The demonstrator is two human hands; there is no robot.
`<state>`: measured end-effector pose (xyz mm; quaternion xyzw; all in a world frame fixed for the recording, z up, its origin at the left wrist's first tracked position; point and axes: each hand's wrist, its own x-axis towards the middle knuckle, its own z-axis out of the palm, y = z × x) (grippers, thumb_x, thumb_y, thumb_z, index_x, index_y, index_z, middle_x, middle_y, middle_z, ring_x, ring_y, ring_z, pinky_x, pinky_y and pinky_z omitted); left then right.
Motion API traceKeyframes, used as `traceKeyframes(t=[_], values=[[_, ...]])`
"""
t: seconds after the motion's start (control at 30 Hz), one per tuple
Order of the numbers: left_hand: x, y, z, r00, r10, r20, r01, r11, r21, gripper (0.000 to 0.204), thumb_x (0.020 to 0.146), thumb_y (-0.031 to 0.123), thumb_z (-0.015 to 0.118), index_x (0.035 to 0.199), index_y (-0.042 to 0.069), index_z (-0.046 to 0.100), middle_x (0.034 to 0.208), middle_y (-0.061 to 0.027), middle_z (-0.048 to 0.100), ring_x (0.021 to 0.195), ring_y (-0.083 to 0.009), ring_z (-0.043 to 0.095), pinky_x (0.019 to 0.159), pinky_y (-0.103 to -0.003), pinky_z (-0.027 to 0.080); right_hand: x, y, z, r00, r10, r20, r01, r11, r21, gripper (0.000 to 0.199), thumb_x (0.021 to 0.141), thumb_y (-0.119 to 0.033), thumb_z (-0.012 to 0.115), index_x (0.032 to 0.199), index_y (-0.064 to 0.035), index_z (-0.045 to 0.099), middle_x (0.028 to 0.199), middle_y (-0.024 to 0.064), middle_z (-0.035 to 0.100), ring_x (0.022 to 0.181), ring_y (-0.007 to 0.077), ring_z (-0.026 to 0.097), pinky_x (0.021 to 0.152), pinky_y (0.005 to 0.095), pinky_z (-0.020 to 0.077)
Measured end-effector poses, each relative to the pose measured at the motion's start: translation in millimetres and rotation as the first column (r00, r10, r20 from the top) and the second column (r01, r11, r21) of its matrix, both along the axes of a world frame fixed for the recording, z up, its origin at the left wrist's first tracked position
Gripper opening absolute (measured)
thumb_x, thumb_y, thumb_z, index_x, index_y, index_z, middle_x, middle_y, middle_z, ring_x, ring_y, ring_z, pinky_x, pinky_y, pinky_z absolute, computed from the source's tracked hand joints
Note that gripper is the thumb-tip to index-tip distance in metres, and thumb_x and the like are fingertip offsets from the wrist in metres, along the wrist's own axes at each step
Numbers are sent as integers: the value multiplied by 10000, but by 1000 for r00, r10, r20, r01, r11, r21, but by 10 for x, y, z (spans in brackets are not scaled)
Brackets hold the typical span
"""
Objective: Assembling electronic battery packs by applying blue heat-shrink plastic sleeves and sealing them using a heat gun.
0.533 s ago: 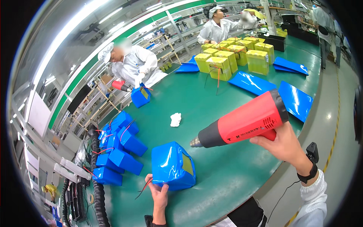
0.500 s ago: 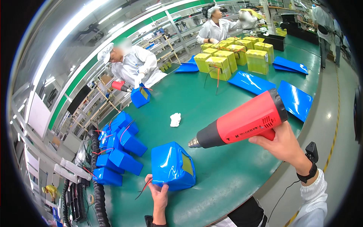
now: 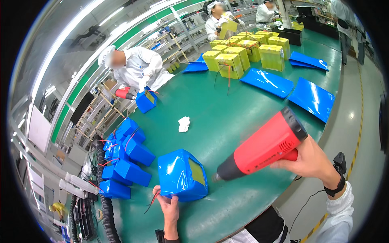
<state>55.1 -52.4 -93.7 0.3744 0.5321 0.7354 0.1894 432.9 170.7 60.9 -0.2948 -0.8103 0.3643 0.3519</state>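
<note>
My right hand (image 3: pixel 304 162) grips the handle of a red heat gun (image 3: pixel 265 143) with a black front collar and a metal nozzle. The nozzle points down and left, a short gap away from a battery pack in blue shrink wrap (image 3: pixel 180 176). A yellowish patch shows through the opening at the pack's right end, and the film there is creased. With my left hand (image 3: pixel 168 208) I hold the pack at its near lower edge, thumb and fingers closed on it. Red and black wires (image 3: pixel 153 200) come out beside those fingers.
Wrapped blue packs (image 3: pixel 129 170) lie grouped at the left, near a black corrugated hose (image 3: pixel 106 210). A crumpled white wad (image 3: pixel 184 124) rests mid-table. Yellow packs (image 3: pixel 271 57) and flat blue sleeves (image 3: pixel 312 99) are at the far right. Across the table a co-worker (image 3: pixel 137 67) heats another pack.
My right hand has tilted the heat gun more steeply downward, and its nozzle has dropped to the pack's right end. My left hand still holds the pack, which is turned slightly.
</note>
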Motion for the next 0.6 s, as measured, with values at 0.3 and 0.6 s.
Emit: traceKeyframes(t=[0.3, 0.6], values=[[128, -52, -121, 991, 14, -136, -13, 1000, 13, 624, 984, 33, 646, 1450, 176, 257, 1276, -23, 506, 1130, -123, 519, 965, -307, 425, 270, -169, -255, 999, -25, -47, 21, 996, -84, 497, 765, -200, 910, 1174, -33, 680, 1045, 121, 756, 927, 305, 729, 857, 391, 560], [1705, 154, -104, 885, 70, -461, -147, 980, -133, 842, 933, -53, 640, 1581, 28, 109, 1592, -230, 186, 1469, -359, 266, 1180, -437, 302, 797, -242, -737, 882, -440, -171, 402, 890, -215, 478, 837, -51, 833, 1239, 18, 584, 900, 68, 678, 824, 203, 698, 751, 328, 576]])
